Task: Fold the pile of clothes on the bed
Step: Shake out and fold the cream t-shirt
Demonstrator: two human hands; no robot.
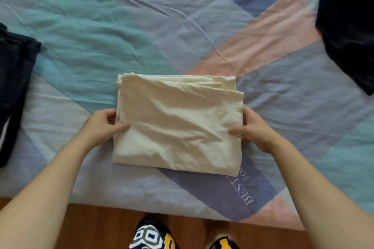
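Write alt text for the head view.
Two bare hands, left hand and right hand, grip the side edges of a folded cream cotton cloth on a pastel patchwork bedsheet. Dark garments lie at the far left and upper right.

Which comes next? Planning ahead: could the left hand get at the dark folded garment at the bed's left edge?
Probably yes: only bare bedsheet lies between the left hand and the dark folded garment, though it now grips the cream folded cloth.

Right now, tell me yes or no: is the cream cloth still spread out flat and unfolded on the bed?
No: the cream cloth lies folded into a layered rectangle, with the left hand and right hand gripping its side edges.
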